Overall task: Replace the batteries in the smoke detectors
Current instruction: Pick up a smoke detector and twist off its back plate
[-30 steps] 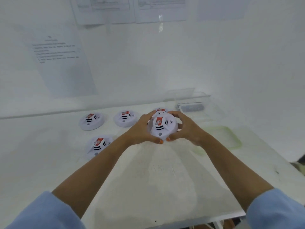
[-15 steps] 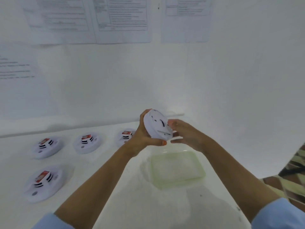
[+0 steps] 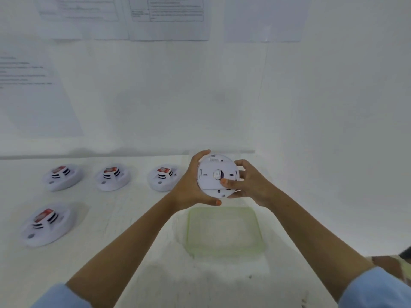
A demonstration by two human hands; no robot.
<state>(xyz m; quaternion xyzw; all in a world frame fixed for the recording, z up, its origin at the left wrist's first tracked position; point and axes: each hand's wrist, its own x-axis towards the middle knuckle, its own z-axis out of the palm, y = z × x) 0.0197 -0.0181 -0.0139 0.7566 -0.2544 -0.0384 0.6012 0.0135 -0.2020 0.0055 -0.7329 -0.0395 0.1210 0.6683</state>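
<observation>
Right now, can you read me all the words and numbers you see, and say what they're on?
No text here reads clearly.
Wall sheets: printed lines and a table, too blurred to read.
Red labels on the four detectors lying on the table: too small to read.
Back of the held detector: tiny print by its top edge, unreadable.

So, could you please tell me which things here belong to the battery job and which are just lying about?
Belong to the job:
held smoke detector, back showing, gripped by the left hand and right hand
four smoke detectors lying face-up

Just lying about, as far as I can tell:
green-rimmed lid below the hands
printed sheets hung up behind
</observation>
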